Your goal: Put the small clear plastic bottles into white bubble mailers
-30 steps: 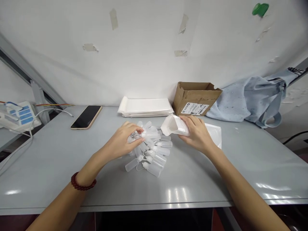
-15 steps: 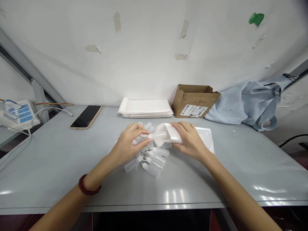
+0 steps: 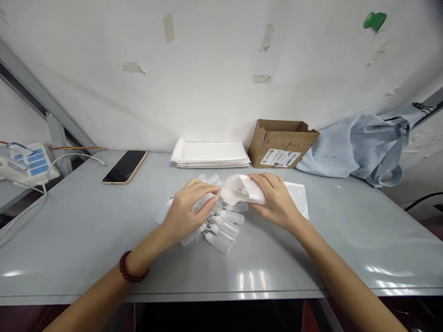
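Observation:
My right hand is wrapped round a white padded envelope, its mouth gaping toward the left. The envelope's far end lies behind that hand on the table. Just left of the mouth is my left hand, thumb and forefinger slightly apart, with nothing visible between them. Beneath and around it lies a loose pile of small translucent plastic squeeze bottles with white caps; the hand hides part of the pile. What lies deep inside the envelope is hard to make out.
A stack of white padded envelopes lies at the wall beside an open cardboard box. Blue cloth is to the right. A phone rests back left, near a white cable and a power strip.
The bottle that my left fingers held at the envelope's mouth has gone inside, out of my fingers. The envelope's mouth now shows open, and my left hand is beside it.

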### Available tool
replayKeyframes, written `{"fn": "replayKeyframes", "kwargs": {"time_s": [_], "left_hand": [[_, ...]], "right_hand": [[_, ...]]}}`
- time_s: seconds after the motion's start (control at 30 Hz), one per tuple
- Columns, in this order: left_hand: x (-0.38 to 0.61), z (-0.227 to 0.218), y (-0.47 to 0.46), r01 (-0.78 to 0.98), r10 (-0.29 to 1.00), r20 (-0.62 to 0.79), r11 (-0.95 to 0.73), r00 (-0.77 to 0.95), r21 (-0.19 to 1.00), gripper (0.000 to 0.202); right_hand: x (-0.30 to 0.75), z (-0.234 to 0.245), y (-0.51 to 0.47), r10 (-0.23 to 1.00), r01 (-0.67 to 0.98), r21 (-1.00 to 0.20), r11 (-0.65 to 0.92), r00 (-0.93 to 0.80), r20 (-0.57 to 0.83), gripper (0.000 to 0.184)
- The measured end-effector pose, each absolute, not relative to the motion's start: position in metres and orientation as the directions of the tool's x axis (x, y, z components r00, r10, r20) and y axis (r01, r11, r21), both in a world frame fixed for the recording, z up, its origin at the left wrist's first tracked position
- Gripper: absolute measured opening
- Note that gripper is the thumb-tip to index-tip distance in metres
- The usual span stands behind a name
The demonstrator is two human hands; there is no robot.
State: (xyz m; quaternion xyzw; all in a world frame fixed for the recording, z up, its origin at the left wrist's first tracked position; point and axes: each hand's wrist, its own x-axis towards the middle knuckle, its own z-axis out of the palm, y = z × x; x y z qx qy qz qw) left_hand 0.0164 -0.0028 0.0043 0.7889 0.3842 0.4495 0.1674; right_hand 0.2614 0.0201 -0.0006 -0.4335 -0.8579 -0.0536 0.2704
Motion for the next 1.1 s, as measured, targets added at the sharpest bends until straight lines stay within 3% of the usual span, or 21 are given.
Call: {"fn": "replayKeyframes", "kwargs": {"time_s": [0.07, 0.23, 0.37, 0.53, 0.8, 1.1], "left_hand": [[0.009, 0.012, -0.002, 0.475, 0.759, 0.517, -0.651, 0.395, 0.592, 0.012], [-0.002, 0.022, -0.004, 0.527, 0.732, 0.18, -0.617, 0.657, 0.585, 0.02], [0.001, 0.016, -0.003, 0.534, 0.723, 0.177, -0.631, 0.667, 0.563, 0.014], [-0.001, 0.018, 0.001, 0.483, 0.762, 0.239, -0.586, 0.602, 0.651, 0.014], [-0.003, 0.026, 0.0, 0.354, 0.902, 0.219, -0.356, 0.372, 0.865, 0.012], [0.0, 0.025, -0.001, 0.193, 0.964, 0.258, -0.266, 0.068, 0.944, 0.008]], "right_hand": [[0.266, 0.0, 0.023, 0.719, 0.784, -0.154, 0.602, -0.447, 0.532, 0.048], [0.274, -0.001, 0.029, 0.73, 0.812, -0.171, 0.558, -0.383, 0.566, 0.048], [0.275, -0.002, 0.03, 0.734, 0.812, -0.168, 0.559, -0.389, 0.557, 0.049], [0.272, -0.002, 0.028, 0.742, 0.805, -0.174, 0.567, -0.408, 0.532, 0.048], [0.27, -0.003, 0.026, 0.727, 0.796, -0.151, 0.587, -0.435, 0.531, 0.046], [0.257, -0.005, 0.017, 0.669, 0.788, 0.016, 0.616, -0.534, 0.517, 0.051]]}}
